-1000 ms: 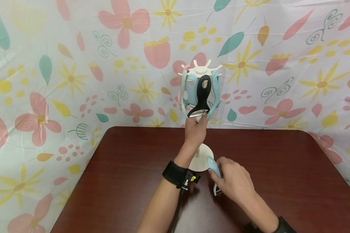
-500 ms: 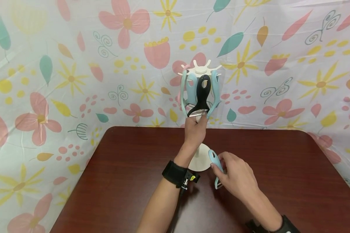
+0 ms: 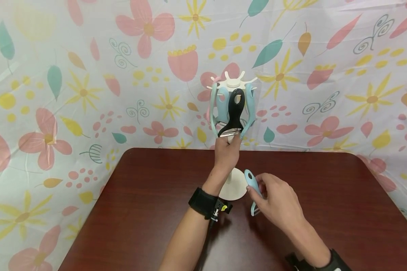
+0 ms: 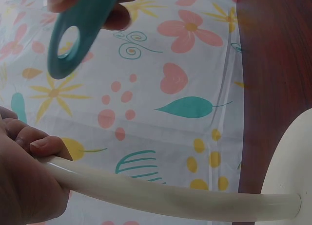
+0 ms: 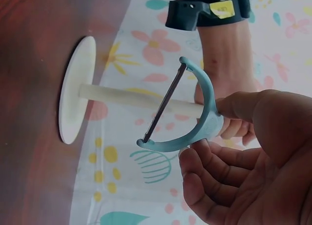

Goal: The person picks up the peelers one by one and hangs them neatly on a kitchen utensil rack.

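My left hand grips the pole of a white stand just below its hook rack; the left wrist view shows the fingers curled round the pole. Several peelers hang from the rack, among them a black peeler at the front and light blue ones around it, with a bit of pink behind. To the right of the stand's round base, my right hand pinches a light blue peeler between thumb and fingers. Its handle hole points up and its blade points down, above the table.
The stand rests on a dark brown table. Behind the table hangs a white curtain printed with flowers and leaves. A black band with a small device sits on the left wrist, close to the base.
My right hand has lifted the light blue peeler a little, up and slightly right of the base. The left hand and the stand have stayed in place.
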Tool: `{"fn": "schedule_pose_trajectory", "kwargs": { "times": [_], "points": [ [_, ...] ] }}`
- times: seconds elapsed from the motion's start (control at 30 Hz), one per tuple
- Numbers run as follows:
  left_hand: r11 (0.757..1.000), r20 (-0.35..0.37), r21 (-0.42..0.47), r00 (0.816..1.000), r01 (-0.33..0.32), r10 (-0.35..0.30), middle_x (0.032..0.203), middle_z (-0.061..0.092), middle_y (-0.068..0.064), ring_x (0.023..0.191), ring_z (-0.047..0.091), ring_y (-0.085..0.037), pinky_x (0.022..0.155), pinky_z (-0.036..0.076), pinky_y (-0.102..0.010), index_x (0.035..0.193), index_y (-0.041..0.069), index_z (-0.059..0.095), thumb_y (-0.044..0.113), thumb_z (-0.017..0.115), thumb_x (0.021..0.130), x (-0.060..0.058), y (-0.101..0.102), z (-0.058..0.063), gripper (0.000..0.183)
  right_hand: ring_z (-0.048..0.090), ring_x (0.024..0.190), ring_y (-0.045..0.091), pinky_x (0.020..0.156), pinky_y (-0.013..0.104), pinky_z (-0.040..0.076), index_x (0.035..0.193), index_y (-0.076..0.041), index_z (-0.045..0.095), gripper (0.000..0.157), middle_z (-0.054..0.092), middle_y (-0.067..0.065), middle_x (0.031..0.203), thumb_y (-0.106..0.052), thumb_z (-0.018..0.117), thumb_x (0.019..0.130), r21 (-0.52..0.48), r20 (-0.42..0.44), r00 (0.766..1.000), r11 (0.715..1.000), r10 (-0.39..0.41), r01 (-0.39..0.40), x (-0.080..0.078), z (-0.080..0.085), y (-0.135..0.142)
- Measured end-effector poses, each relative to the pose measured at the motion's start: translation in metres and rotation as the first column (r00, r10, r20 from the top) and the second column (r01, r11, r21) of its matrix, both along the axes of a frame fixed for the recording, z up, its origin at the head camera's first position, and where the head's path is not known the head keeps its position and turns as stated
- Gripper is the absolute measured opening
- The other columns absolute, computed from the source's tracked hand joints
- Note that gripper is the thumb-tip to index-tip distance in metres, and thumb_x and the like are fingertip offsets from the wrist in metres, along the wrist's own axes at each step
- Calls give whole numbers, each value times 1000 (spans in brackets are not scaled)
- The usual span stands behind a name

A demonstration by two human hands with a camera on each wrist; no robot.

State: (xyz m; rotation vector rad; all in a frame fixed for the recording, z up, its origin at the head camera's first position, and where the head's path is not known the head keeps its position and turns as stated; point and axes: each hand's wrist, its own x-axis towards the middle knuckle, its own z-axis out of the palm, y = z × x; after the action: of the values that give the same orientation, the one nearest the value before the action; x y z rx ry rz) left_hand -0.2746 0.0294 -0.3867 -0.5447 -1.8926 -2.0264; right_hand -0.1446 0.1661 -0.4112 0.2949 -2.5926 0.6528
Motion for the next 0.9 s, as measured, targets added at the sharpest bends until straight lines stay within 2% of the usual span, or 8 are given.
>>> {"fn": "schedule_pose_trajectory", "kwargs": {
  "times": [0.2,0.37,0.4,0.6,0.63,0.9],
  "points": [
    [1000,-16,4,1000,11,-11,51,28,-7,40,26,-22,36,25,-29,57,6,34,25,49,102,-1,-1,-3,51,48,59,7,50,29,40,92,-16,62,23,52,-8,71,-31,75,80,-21,-28,1000,1000,-3,3,-1,6,2],
    [1000,-35,6,999,15,-15,50,27,-7,39,26,-21,36,24,-29,55,7,32,26,49,102,-2,-1,-2,53,49,60,7,51,29,40,94,-17,62,24,53,-9,72,-32,76,80,-36,-35,999,999,-9,8,-2,11,2],
    [1000,-38,9,999,17,-17,49,27,-6,39,26,-20,36,23,-29,55,7,32,24,49,102,2,-2,1,53,49,60,8,51,30,40,94,-17,63,24,53,-9,72,-32,75,81,-38,-40,999,999,-10,8,-2,12,2],
    [1000,-23,0,1000,7,-7,49,26,-7,39,26,-21,36,24,-29,54,7,32,25,49,102,2,-2,1,53,51,61,8,53,30,42,96,-17,64,23,54,-8,72,-31,75,82,-66,-65,998,998,3,-7,-2,18,2],
    [1000,-22,-2,1000,6,-6,50,27,-8,39,26,-22,36,24,-29,54,7,32,27,49,102,-1,-1,-3,54,52,61,8,53,30,43,96,-17,64,22,54,-8,72,-31,75,83,-72,-68,998,997,4,-9,-3,20,2],
    [1000,-26,1,1000,-1,1,49,26,-4,39,26,-19,36,23,-28,53,6,32,21,50,102,-1,1,-1,54,53,61,4,54,30,45,96,-19,64,21,55,-11,74,-30,76,82,-109,-96,995,994,0,-10,-5,28,3]
  ]
}}
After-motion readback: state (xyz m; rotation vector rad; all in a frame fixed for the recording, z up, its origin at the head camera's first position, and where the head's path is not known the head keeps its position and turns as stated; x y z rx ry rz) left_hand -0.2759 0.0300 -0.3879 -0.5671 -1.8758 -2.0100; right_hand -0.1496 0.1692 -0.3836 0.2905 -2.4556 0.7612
